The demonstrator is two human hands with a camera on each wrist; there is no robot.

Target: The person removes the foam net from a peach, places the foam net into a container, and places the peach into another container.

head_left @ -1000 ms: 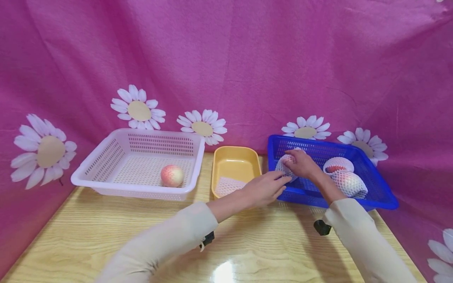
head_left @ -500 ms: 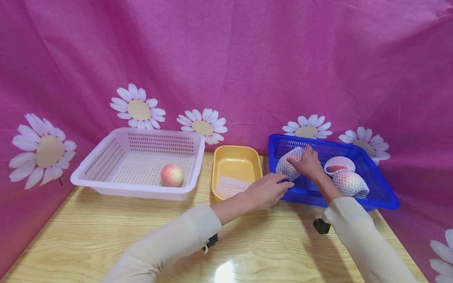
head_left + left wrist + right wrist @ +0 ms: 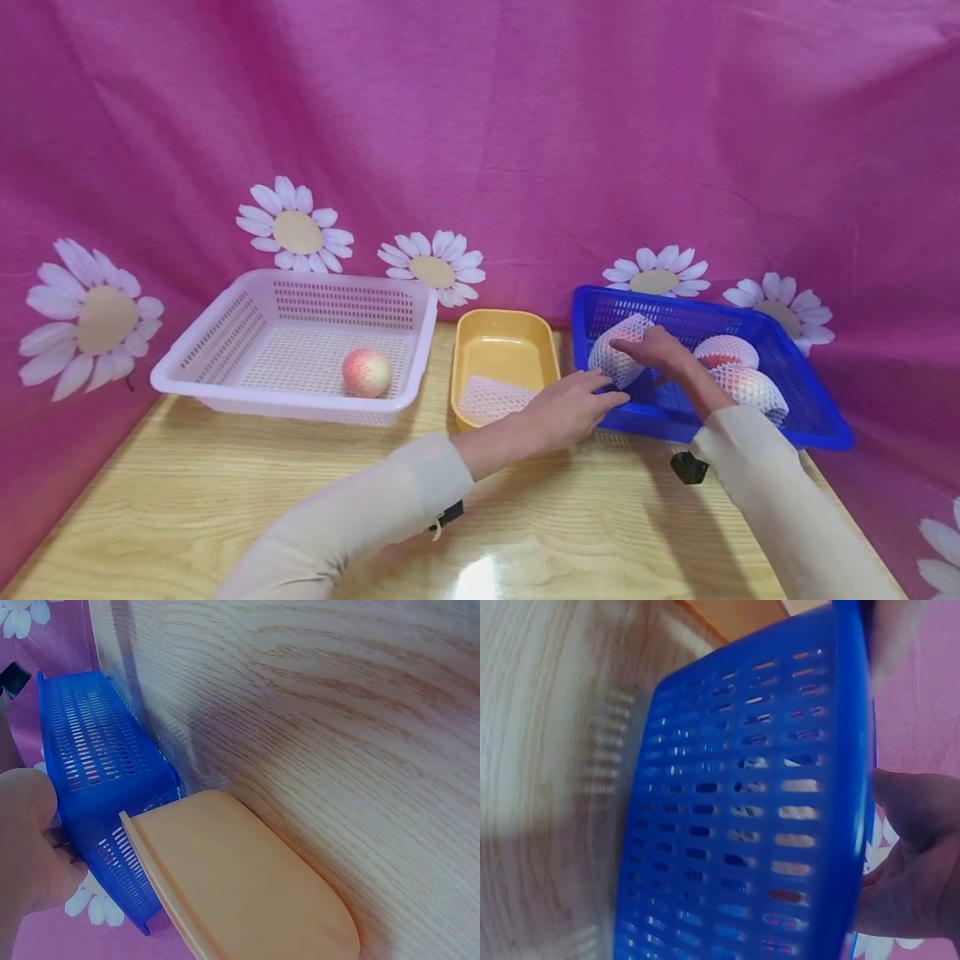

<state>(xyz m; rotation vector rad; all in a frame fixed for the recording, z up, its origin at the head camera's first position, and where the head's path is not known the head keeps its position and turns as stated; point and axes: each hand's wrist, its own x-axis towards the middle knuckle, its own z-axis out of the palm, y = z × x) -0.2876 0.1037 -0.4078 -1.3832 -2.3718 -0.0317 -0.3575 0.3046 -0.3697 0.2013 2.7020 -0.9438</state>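
Note:
In the head view, a peach in a white foam net sleeve (image 3: 617,360) stands tilted at the left end of the blue basket (image 3: 817,425). My right hand (image 3: 663,350) reaches over the basket and grips this netted peach at its right side, thumb across the net. My left hand (image 3: 573,408) is at the basket's front left corner, its fingers stretched toward the lower left of the sleeve. Two more netted peaches, one behind (image 3: 726,350) and one in front (image 3: 750,390), lie farther right in the basket. The right wrist view shows mostly the basket's slotted wall (image 3: 727,802).
A yellow tray (image 3: 506,321) with a flat foam net (image 3: 491,398) in it stands left of the blue basket. Farther left, a white basket (image 3: 277,402) holds one bare peach (image 3: 367,372). Behind the wooden table (image 3: 585,517) hangs a pink flowered cloth (image 3: 525,150).
The red skin that showed at the sleeve's opening one second ago is now covered by net. My right hand has shifted slightly right; my left hand has dropped a little.

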